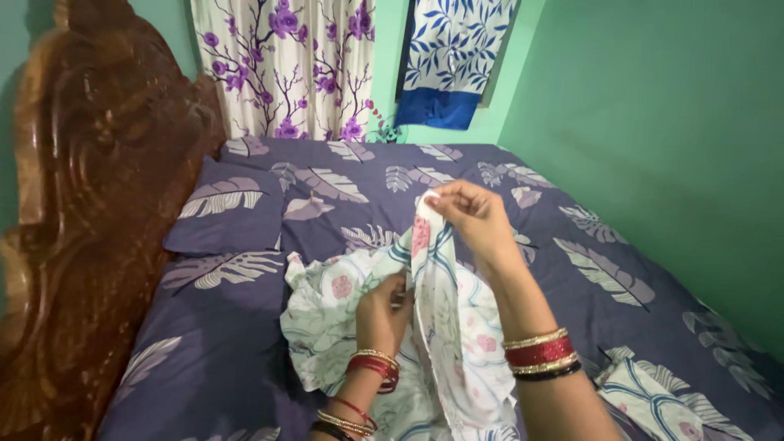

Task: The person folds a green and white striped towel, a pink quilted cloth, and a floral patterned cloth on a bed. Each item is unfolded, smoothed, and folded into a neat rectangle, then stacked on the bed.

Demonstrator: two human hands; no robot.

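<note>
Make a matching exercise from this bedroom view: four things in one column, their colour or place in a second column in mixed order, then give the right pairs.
Things:
1. right hand
2. left hand
3. pillow
4. headboard

Places or colours:
A. carved brown wood, along the left edge of the view
B. raised, pinching the top edge of the pale floral cloth
C. purple with pale leaf print, lying at the head of the bed
D. lower down, gripping the floral cloth near its middle

Pairs: 1-B, 2-D, 3-C, 4-A
</note>
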